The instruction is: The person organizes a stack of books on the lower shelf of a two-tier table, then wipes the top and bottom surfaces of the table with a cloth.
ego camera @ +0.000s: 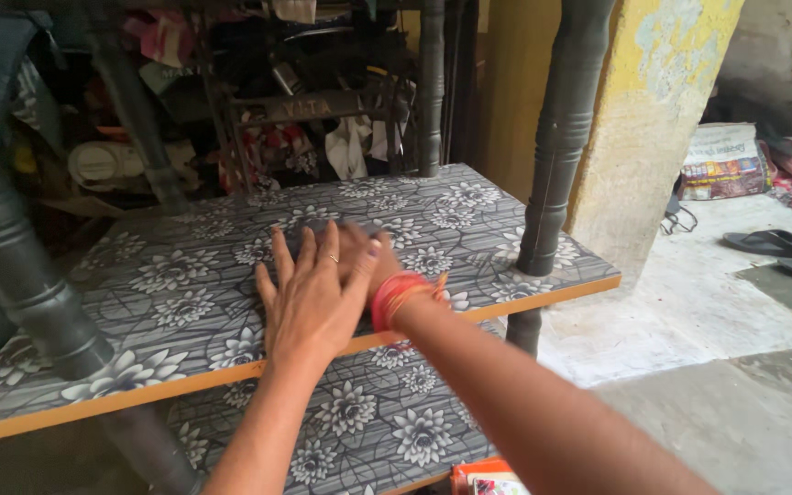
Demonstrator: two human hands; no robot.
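Grip first: the left hand is flat, fingers spread wide and lying palm-down, not wrapped round anything, just pressing on a dark grey blurry thing on the shelf. The right hand is mostly tucked under/behind the left, with red bangles at the wrist, and honestly I can't tell if its grip is closed on that grey thing or only resting on it. The grey thing sits about mid-shelf, a bit toward the near edge. The shelf is a grey floral-print board with an orange edge band running along the near side; there's bare board to the left and right of the hands. Dark turned posts stand at the near left and at the right corner, boxing in the sides. A lower shelf in the same print sits below. Off to the right is open concrete floor with sandals lying well apart from the hands.
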